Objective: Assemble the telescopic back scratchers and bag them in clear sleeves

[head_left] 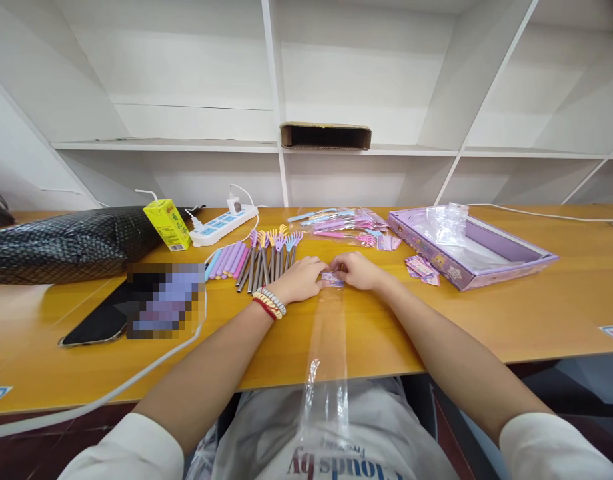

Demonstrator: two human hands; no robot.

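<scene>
A long clear plastic sleeve (327, 333) runs from the tabletop down over the table's front edge to my lap. At its far end lies a small purple printed card (332, 280). My left hand (301, 279) pinches the left side of the card and sleeve end. My right hand (359, 270) has its fingers closed on the right side; whether the card is inside the sleeve I cannot tell. Left of my hands lie several metal rods with coloured claw heads (269, 257), like back scratchers. Pastel foam-like handles (229, 260) lie beside them.
Bagged claw-headed sticks (336, 221) lie behind my hands. To the right are loose cards (422, 268) and a purple box tray (466, 277) with clear plastic inside. A power strip (224, 225), yellow drink carton (167, 225), black wrapped bundle (71, 243) and phone (99, 310) are left.
</scene>
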